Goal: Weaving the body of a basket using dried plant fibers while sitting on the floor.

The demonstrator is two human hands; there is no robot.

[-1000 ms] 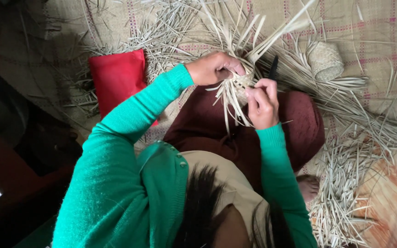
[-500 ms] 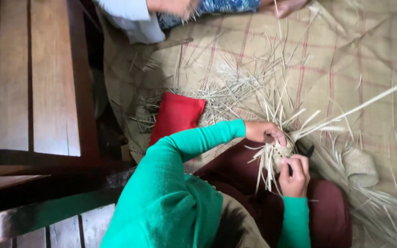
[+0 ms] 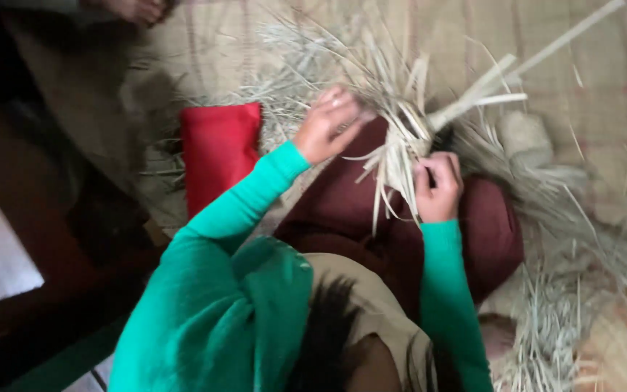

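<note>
Blur hides your fingertips. Your right hand (image 3: 437,185) is clenched around a bundle of pale straw strips (image 3: 400,145); your left hand (image 3: 328,123) pinches strands at its top. The bundle sits over your lap, long stalks pointing up-right, beside a red pouch (image 3: 219,152).

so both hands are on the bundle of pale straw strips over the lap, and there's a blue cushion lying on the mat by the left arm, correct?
Not quite: the cushion is red, not blue, as the head view shows. The rest stands: the left hand and right hand are both on the bundle of pale straw strips over the lap, and the cushion lies on the mat by the left arm.
</note>
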